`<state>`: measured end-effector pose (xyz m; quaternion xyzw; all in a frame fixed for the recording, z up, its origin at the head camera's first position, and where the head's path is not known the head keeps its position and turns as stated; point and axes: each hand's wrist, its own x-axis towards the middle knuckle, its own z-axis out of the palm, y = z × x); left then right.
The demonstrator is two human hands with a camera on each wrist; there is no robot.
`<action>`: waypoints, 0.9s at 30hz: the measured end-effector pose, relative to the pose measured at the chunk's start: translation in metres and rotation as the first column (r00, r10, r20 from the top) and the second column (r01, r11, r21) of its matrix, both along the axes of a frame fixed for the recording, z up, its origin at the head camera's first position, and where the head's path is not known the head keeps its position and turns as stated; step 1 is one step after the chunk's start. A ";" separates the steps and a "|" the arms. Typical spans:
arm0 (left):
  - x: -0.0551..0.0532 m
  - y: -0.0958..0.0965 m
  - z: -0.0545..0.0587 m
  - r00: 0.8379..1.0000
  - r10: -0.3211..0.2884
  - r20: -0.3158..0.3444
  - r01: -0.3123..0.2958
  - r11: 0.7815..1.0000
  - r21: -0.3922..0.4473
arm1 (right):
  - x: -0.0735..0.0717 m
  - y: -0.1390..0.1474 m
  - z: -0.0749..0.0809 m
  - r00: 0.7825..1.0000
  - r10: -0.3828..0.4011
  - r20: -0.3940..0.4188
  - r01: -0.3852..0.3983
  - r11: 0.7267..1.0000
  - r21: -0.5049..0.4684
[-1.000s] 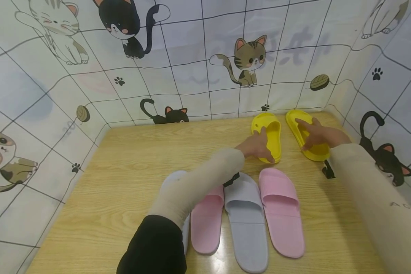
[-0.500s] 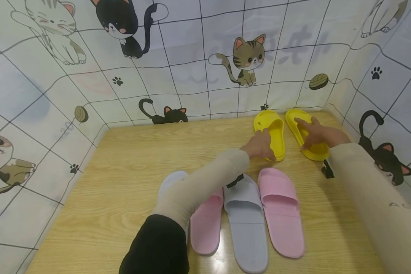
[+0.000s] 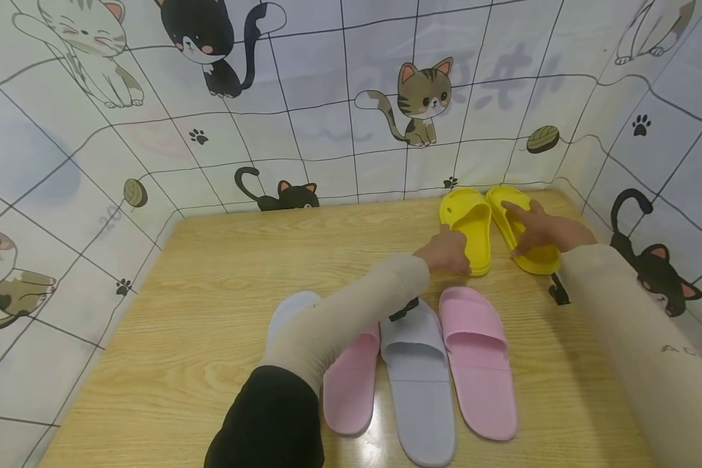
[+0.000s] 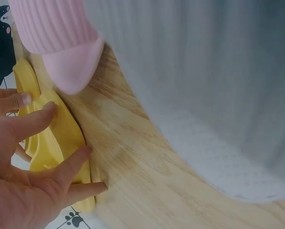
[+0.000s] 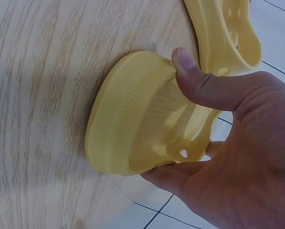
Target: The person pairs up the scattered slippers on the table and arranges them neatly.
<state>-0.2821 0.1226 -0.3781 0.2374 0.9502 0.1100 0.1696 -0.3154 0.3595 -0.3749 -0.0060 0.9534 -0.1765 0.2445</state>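
Observation:
Two yellow clogs stand side by side at the back right, toes toward the wall. My left hand (image 3: 447, 252) lies along the outer side of the left clog (image 3: 478, 247). In the left wrist view, its spread, fairly straight fingers touch that clog (image 4: 68, 129). Reaching over the right clog (image 3: 541, 261), my right hand (image 3: 546, 229) has its thumb on one side and its fingers on the other. The right wrist view shows this hand (image 5: 257, 129) gripping the clog (image 5: 116, 112) across its width.
In front of the clogs stand a pink slipper (image 3: 485, 390), a grey slipper (image 3: 421, 403), another pink slipper (image 3: 351, 400) and another grey one (image 3: 286, 309), partly hidden by my left arm. Walls printed with cats (image 3: 427, 97) border the wooden surface (image 3: 210, 273).
My left hand has moved right, sliding the left clog along the surface until it sits close beside the right one. My right hand and the right clog have stayed nearly still.

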 end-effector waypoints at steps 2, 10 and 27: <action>0.001 -0.001 0.000 1.000 0.001 0.012 -0.001 1.000 0.004 | 0.000 0.000 0.000 1.000 0.003 -0.004 -0.003 1.000 0.002; 0.002 0.000 0.001 0.999 -0.023 0.048 0.022 1.000 0.004 | 0.000 -0.002 0.001 1.000 -0.001 -0.001 0.001 1.000 -0.006; 0.006 0.008 0.011 0.956 -0.025 0.292 0.051 0.995 -0.083 | 0.002 -0.001 0.003 1.000 0.014 0.005 -0.014 1.000 -0.013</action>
